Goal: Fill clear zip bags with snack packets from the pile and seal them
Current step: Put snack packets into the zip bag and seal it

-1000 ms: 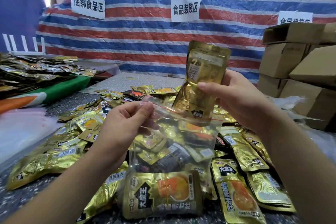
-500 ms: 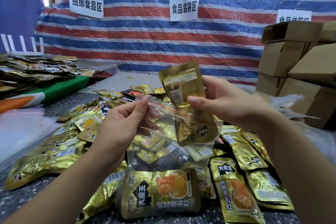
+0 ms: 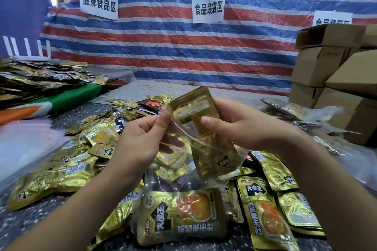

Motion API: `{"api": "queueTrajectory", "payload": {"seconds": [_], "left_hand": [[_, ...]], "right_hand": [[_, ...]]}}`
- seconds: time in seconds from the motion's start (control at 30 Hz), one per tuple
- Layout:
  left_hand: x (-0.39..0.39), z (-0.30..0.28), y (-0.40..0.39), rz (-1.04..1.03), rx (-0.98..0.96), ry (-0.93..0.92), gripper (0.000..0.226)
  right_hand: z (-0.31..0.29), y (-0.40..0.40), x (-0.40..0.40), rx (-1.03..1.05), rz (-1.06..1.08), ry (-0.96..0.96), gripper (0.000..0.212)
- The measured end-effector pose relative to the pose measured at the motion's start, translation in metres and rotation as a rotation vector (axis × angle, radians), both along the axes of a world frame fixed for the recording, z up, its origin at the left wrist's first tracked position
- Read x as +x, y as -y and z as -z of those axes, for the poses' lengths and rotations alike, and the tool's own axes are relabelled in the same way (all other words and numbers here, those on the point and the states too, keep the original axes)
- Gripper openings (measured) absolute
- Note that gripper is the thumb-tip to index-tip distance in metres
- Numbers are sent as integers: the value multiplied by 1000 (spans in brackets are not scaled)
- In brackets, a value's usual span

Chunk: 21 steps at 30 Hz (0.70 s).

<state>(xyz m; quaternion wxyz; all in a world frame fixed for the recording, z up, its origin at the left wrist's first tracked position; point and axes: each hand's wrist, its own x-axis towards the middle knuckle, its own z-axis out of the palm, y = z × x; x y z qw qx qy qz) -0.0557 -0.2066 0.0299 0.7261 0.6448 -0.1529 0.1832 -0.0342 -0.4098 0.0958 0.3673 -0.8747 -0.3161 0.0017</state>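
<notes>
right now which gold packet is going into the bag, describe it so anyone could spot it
Start at the pile of gold foil snack packets on the speckled table. Above it, the clear zip bag hangs from the left hand. Your packet is the plain-backed gold packet, half inside, pinched by the right hand.

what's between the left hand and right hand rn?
Head view: the gold snack packet, gripped by the right hand, sliding half into the clear zip bag whose mouth the left hand pinches open.

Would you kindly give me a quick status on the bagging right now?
Left hand pinches zip bag mouth open. Right hand holds gold packet, lower half inside the bag. Bag unsealed. Nothing blocking.
</notes>
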Motion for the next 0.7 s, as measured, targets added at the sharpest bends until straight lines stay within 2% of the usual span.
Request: {"api": "queueTrajectory", "payload": {"seconds": [0.1,0.2,0.37,0.53,0.6,0.7], "left_hand": [[0,0,-1,20,7,7,38],[0,1,-1,21,23,23,38],[1,4,0,40,63,-4,36],[0,5,3,50,124,12,36],[-2,4,3,43,112,21,36],[-2,2,1,14,72,34,35]], "right_hand": [[-5,2,-2,-44,28,101,22],[-11,3,-6,-174,55,185,20],[-14,1,-15,-349,-22,95,25],[-9,-7,-19,-524,-41,121,12],[-6,-11,-17,-488,-3,178,13],[-3,-13,-12,-293,105,276,22]]}}
